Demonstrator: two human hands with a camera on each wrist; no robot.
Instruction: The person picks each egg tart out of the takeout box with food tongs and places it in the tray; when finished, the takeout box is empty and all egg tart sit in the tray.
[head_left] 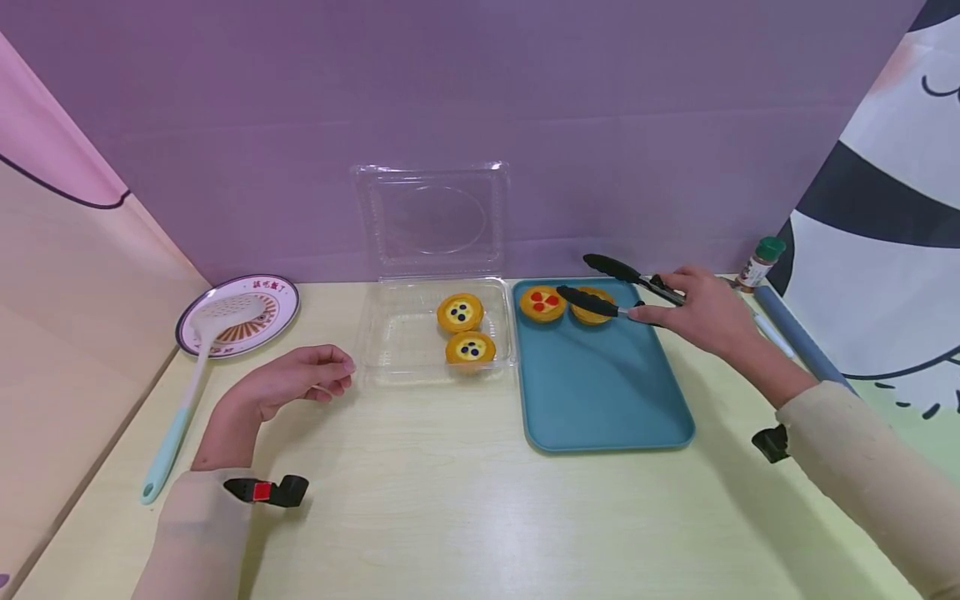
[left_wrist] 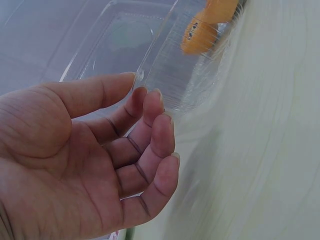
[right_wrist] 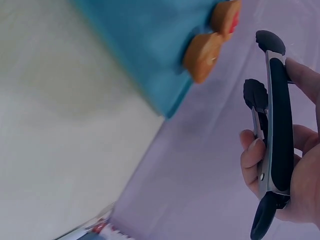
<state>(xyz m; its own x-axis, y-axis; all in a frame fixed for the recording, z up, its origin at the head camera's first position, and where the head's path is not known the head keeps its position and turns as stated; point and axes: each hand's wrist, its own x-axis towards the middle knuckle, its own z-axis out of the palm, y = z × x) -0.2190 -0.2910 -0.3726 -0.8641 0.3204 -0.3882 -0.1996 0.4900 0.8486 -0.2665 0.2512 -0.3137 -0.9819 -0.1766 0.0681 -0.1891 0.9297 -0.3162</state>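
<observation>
My right hand [head_left: 693,312] grips black tongs [head_left: 618,287] over the far end of a blue tray [head_left: 600,392]. The tong arms are spread, and the lower tip lies across a plain tart [head_left: 596,315]. A red-topped tart [head_left: 543,302] sits beside it on the tray. Two blueberry tarts [head_left: 460,312] [head_left: 470,348] lie in an open clear clamshell box [head_left: 397,333]. My left hand [head_left: 300,379] rests on the table by the box's left front corner, fingers loosely curled and holding nothing. The right wrist view shows the tongs [right_wrist: 275,110] and both tray tarts [right_wrist: 202,57].
A patterned plate [head_left: 262,321] at the back left carries a white slotted spatula [head_left: 195,375] whose handle runs toward the table's front. A spice bottle [head_left: 759,262] and a grey-blue roll [head_left: 798,333] lie at the right edge. The box lid [head_left: 431,217] stands against the purple backdrop.
</observation>
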